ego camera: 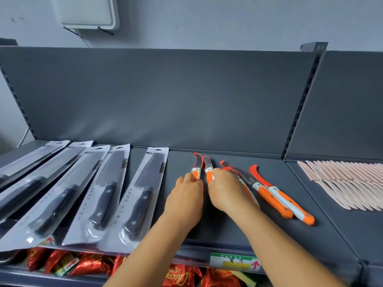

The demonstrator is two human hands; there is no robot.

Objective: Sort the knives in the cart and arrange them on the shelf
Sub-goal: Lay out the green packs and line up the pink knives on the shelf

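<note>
On the dark grey shelf lie several small curved knives with orange-and-white handles and red blade guards. My left hand holds the handle of one, its blade pointing to the back. My right hand holds the one beside it. Another orange-handled knife lies partly under my right hand. Two more curved knives lie slanted to the right of that hand. Several black-handled kitchen knives in clear packs fill the shelf's left part. The cart is out of view.
Pale pink knives lie fanned on the neighbouring shelf at the right. A green price label sits on the shelf's front edge. Red snack packets fill the shelf below. A dark back panel rises behind.
</note>
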